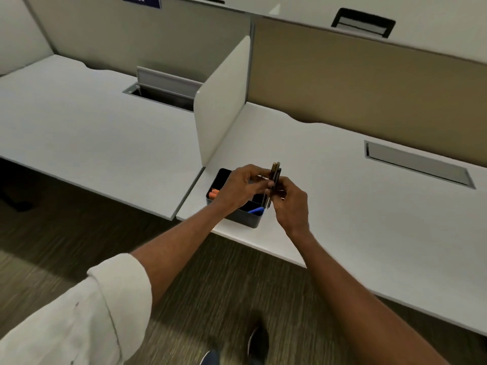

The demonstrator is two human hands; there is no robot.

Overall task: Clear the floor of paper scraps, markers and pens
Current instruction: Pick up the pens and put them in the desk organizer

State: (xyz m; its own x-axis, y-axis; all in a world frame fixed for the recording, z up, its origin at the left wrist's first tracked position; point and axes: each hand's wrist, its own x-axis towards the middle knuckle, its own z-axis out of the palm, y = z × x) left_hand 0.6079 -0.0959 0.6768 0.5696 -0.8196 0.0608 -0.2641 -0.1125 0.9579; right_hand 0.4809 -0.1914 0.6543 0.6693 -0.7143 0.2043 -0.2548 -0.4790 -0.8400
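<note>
Pens (274,180): small dark bundle, held upright just above the black box (245,220), which sits at the near edge of the surface (342,185). Right hand (291,204) grips the lower shafts. Left hand (241,187) pinches the bundle from the other side. Box already holds orange markers (214,193) and a blue pen (255,210). Step, by my reading: stowing collected pens. Next move calls for lowering the bundle into a free compartment, then releasing both hands.

A cream sleeve (87,312) is rolled up; dark shoe (257,338) below.
</note>
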